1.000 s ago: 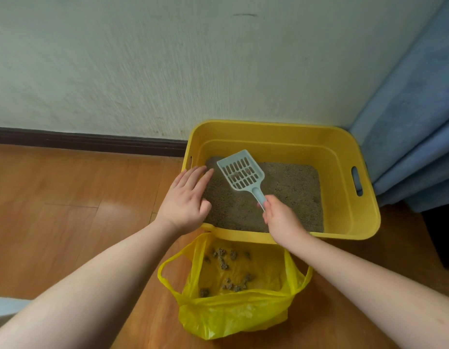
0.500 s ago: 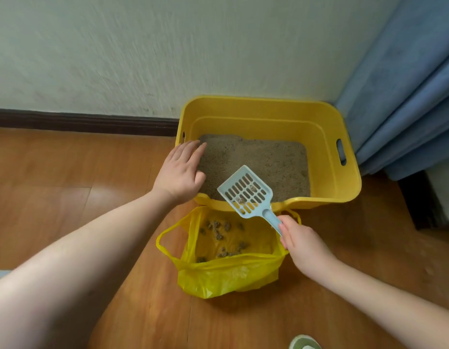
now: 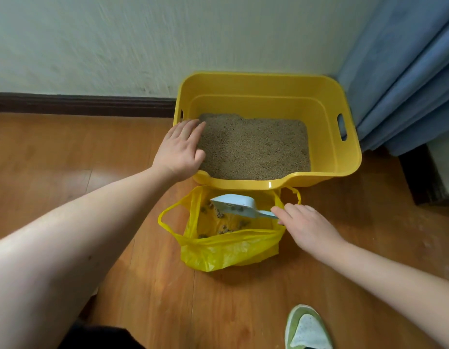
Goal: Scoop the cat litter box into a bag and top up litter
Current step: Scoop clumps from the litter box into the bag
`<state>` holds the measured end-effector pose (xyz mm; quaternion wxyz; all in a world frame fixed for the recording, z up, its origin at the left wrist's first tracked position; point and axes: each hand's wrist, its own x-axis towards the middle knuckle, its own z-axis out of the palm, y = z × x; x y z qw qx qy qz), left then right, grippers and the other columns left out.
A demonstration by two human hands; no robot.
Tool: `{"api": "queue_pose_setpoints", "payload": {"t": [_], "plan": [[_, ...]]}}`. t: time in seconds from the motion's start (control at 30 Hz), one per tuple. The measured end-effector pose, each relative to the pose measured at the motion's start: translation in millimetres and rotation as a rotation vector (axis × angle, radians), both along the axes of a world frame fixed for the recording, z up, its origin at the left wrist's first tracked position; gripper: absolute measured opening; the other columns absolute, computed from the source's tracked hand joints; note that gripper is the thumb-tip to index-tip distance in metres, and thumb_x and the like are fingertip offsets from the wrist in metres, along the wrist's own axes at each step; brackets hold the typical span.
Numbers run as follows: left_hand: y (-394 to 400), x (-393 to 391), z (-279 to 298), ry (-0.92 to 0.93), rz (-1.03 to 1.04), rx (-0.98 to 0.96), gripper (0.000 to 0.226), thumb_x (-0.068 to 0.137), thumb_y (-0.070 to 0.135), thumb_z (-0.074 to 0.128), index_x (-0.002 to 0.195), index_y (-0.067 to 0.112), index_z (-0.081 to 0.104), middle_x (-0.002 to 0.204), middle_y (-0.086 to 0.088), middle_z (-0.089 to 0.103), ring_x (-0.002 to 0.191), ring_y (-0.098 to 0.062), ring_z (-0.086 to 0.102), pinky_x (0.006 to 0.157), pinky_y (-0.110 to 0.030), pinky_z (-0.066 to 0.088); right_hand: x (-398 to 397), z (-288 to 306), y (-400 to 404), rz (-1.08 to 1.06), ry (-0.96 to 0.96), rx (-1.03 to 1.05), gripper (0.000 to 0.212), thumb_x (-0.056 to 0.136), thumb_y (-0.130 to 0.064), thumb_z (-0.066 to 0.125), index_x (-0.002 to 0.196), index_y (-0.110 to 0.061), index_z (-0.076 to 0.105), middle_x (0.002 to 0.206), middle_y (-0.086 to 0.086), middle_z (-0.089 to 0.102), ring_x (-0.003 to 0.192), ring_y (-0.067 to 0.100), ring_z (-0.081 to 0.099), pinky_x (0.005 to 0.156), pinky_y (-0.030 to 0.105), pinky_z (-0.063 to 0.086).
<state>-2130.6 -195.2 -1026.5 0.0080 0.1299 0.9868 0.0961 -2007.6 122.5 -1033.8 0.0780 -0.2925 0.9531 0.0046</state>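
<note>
A wooden floor point(image 3: 67, 152) runs up to a pale wall point(image 3: 117, 41) with a dark skirting board point(image 3: 79, 104), and a blue curtain point(image 3: 407, 76) hangs in the right corner. Against the wall stands the yellow litter box point(image 3: 349, 159), its bottom covered with grey-brown litter point(image 3: 253, 147). Just in front of its near rim, touching it, a yellow plastic bag point(image 3: 226, 250) sits open on the floor, with dark clumps point(image 3: 227, 229) lying inside.

The left hand point(image 3: 180, 149) rests on the near left corner of the box rim, fingers straight and together, reaching over the edge towards the litter; it grips nothing. The right hand point(image 3: 306, 227) is at the right edge of the bag mouth, fingers curled round the handle of a pale blue scoop point(image 3: 236, 205). The scoop's slotted head is tilted over the bag opening, below the box rim, with a few clumps clinging at its lower edge. The two hands are well apart, the box corner and the bag between them.

A green and white shoe point(image 3: 307, 328) shows at the bottom edge.
</note>
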Motion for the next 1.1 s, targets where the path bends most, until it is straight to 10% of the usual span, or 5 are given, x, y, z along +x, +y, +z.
{"api": "queue_pose_setpoints", "payload": {"t": [0.6,0.87,1.1], "plan": [[-0.4,0.4,-0.4,0.016,-0.003,-0.007,0.068,0.085,0.033,0.033,0.15,0.012,0.034,0.154,-0.011,0.035,0.144,-0.028,0.026,0.119,-0.04,0.013,3.7,-6.6,6.6,0.133,0.214,-0.121,0.042,0.089,-0.005,0.034,0.126,-0.011,0.054,0.082,0.006,0.05,0.069,0.025,0.046,0.059,0.037,0.042],[-2.0,-0.2,-2.1,-0.019,-0.031,-0.035,0.07,0.086,0.035,0.029,0.153,0.016,0.027,0.158,-0.01,0.029,0.147,-0.027,0.021,0.119,-0.041,0.015,-32.2,36.2,9.8,-0.325,0.171,-0.417,0.038,0.095,-0.008,0.04,0.13,-0.008,0.053,0.098,0.008,0.059,0.088,0.026,0.056,0.073,0.038,0.05],[-1.9,-1.9,-1.2,-0.027,-0.034,-0.054,0.073,0.084,0.04,0.023,0.154,0.018,0.025,0.159,-0.008,0.026,0.148,-0.024,0.018,0.119,-0.04,0.015,-127.2,64.4,23.2,-0.723,-0.22,-0.371,0.026,0.102,-0.027,0.039,0.102,-0.013,0.061,0.076,0.001,0.064,0.06,0.019,0.055,0.049,0.03,0.037]]}}
